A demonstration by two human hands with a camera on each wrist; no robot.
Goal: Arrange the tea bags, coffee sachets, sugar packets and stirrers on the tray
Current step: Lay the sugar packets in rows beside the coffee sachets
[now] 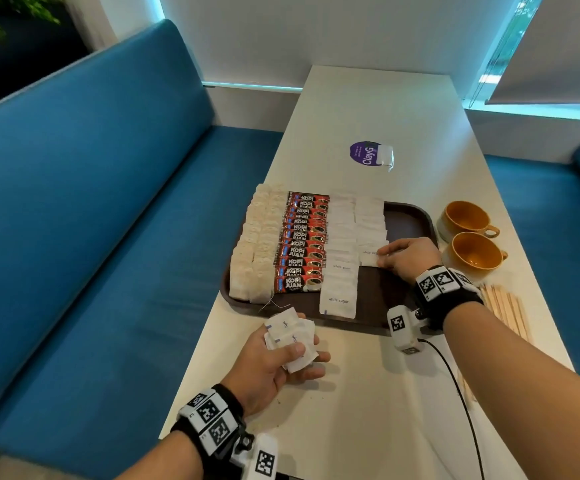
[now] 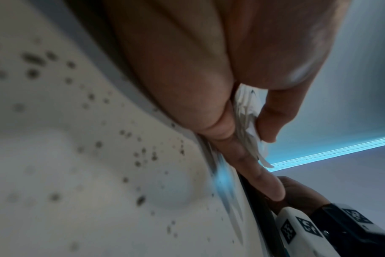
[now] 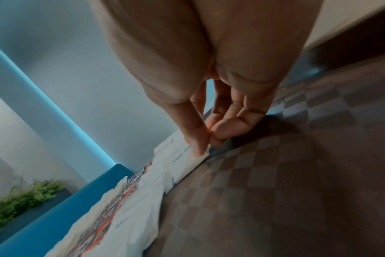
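White paper sugar packet (image 1: 368,258) is pinched by the right hand (image 1: 408,259) at the second row's near end on the brown plastic tray (image 1: 408,216). Lay it flat, overlapping evenly. The left hand (image 1: 274,367) grips the spare white packets (image 1: 290,336).

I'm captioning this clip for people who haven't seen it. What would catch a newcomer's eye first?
Probably the red coffee sachets, a bright column on the brown tray between pale tea bags and white sugar packets. Next, the right hand pinching a sugar packet at a shorter second column, while the left hand grips a bunch of packets over the table.
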